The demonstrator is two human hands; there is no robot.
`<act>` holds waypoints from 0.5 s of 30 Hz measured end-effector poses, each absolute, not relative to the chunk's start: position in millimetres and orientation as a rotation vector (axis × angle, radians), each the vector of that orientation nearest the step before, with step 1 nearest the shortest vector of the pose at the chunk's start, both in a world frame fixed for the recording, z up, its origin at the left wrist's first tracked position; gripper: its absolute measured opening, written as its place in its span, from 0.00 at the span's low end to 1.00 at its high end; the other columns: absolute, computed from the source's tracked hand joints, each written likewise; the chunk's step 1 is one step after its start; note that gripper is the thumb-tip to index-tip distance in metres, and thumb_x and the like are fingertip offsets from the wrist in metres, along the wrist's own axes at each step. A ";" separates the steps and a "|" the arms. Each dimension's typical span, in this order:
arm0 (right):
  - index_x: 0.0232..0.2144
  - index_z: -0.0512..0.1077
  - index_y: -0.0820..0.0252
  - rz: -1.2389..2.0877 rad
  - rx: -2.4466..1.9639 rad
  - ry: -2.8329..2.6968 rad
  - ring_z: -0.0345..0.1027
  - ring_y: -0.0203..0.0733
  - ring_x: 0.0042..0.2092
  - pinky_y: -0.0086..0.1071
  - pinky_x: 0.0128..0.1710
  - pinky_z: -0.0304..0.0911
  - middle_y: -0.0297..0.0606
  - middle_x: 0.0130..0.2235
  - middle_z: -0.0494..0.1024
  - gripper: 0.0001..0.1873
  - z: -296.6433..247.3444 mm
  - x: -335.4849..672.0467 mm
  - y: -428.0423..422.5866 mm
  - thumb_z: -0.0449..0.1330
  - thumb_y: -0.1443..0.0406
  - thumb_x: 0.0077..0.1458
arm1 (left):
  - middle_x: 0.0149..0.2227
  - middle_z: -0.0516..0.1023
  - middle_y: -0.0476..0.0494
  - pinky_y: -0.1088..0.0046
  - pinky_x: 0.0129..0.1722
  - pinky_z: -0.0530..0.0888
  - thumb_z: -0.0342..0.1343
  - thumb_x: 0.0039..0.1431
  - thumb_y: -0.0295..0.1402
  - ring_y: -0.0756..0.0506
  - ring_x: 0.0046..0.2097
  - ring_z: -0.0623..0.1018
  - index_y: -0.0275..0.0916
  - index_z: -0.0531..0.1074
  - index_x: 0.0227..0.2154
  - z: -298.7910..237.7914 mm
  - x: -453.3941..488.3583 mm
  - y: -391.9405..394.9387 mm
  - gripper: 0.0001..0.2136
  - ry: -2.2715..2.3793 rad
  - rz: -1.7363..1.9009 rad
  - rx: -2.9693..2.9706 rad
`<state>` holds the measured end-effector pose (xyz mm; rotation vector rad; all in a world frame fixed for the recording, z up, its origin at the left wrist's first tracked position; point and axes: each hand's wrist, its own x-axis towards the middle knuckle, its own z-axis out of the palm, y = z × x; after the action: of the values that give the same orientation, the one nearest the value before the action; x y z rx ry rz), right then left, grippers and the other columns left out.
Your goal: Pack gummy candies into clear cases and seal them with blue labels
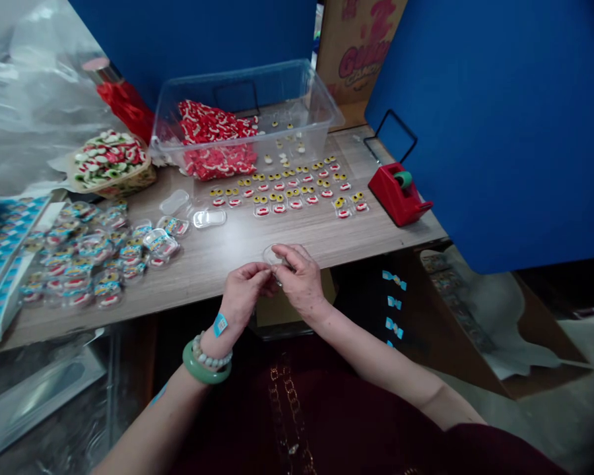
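Both hands meet at the near edge of the wooden table (327, 241). My left hand (245, 290) and my right hand (299, 274) pinch a small clear plastic case (272, 254) between their fingertips. A blue sticker (220, 324) is stuck on my left wrist, above a green bangle and a bead bracelet. Rows of yellow and red-white gummy candies (290, 188) lie on the table beyond the hands. Two empty clear cases (208, 218) rest to the left of those rows.
A clear tub (297, 86) with red-white gummies stands at the back. A basket of mixed gummies (109, 161) sits at the left, a heap of filled cases (94, 254) nearer. Blue sticker sheets (2, 251) lie far left. A red tape dispenser (398, 192) stands right.
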<state>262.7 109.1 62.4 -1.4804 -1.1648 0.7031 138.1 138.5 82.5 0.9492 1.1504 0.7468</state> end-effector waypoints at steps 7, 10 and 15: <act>0.43 0.79 0.52 0.703 -1.452 -1.211 0.70 0.37 0.39 0.31 0.41 0.67 0.35 0.42 0.76 0.18 62.6 257.7 105.7 0.57 0.71 0.52 | 0.28 0.79 0.48 0.76 0.26 0.75 0.67 0.38 0.28 0.50 0.25 0.76 0.33 0.72 0.41 80.8 142.0 141.7 0.22 1.089 0.838 0.803; 0.43 0.79 0.51 0.756 -1.453 -1.168 0.70 0.38 0.40 0.31 0.42 0.67 0.35 0.42 0.76 0.16 64.3 256.5 105.9 0.60 0.69 0.53 | 0.26 0.78 0.51 0.76 0.26 0.74 0.68 0.37 0.28 0.50 0.25 0.76 0.35 0.69 0.44 82.5 141.4 143.9 0.27 1.051 0.850 0.781; 0.42 0.79 0.51 0.887 -1.381 -1.112 0.70 0.38 0.39 0.31 0.42 0.67 0.34 0.40 0.77 0.12 64.6 260.9 109.8 0.64 0.65 0.53 | 0.22 0.74 0.54 0.76 0.25 0.73 0.66 0.37 0.26 0.51 0.22 0.73 0.36 0.69 0.41 84.9 138.9 146.9 0.24 1.038 0.823 0.759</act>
<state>260.9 109.8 64.6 -1.3806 -1.1121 0.8873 138.9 146.9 84.9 0.7586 1.0385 0.8235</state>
